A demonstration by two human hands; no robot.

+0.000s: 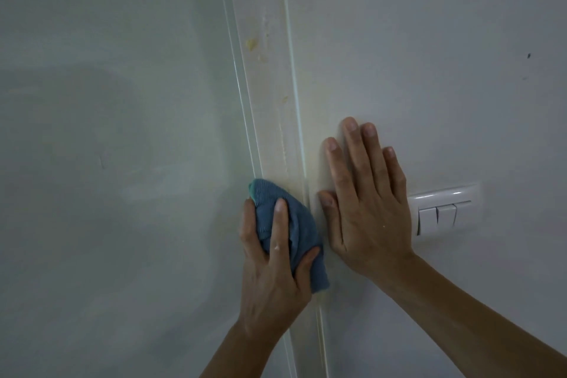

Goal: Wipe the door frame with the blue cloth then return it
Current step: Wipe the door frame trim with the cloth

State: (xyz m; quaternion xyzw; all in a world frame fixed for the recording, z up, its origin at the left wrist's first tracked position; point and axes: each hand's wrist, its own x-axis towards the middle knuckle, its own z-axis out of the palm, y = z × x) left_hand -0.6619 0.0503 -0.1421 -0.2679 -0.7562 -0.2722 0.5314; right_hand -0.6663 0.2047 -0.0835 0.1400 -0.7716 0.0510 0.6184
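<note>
**Your left hand (pixel 270 258) is wiping while your right hand (pixel 368 209) is bracing**

You are gripping the bunched blue cloth (pixel 285 218), fingers curled over it, against the door frame (pixel 270 101). Your right hand is lying flat, spread on the wall (pixel 429 40) beside the cloth, holding nothing. Yellowish stains (pixel 251 43) are showing above your left hand, so wiping looks unfinished and the return unstarted. No writing is showing anywhere
</note>
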